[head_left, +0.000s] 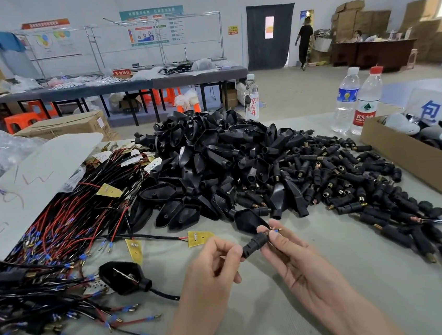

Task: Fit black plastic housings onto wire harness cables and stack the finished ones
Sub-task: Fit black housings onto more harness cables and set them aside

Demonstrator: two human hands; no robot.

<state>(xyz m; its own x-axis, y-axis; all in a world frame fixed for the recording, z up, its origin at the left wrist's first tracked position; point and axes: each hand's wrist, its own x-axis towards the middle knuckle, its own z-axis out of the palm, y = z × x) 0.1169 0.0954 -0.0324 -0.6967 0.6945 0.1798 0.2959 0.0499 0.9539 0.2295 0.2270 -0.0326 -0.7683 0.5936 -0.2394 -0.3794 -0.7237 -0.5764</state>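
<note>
Busy workshop, grey table (258, 327): a huge heap of black housings (214, 162) just beyond the grip, loose harness cables (65, 224) far left, one fitted piece (125, 277) nearer. Left hand (214, 266) and right hand (292, 258) pinch a small black connector (253, 243); most work remains, I'd say.

smooth, faintly shiny black plastic housings (209, 168) heaped beyond the right hand (292, 258); matt black connector (252, 242), coppery metal tip, by the left hand (213, 263); glossy red and black wires (65, 227) further left; brown cardboard box (418, 165) far right.
</note>
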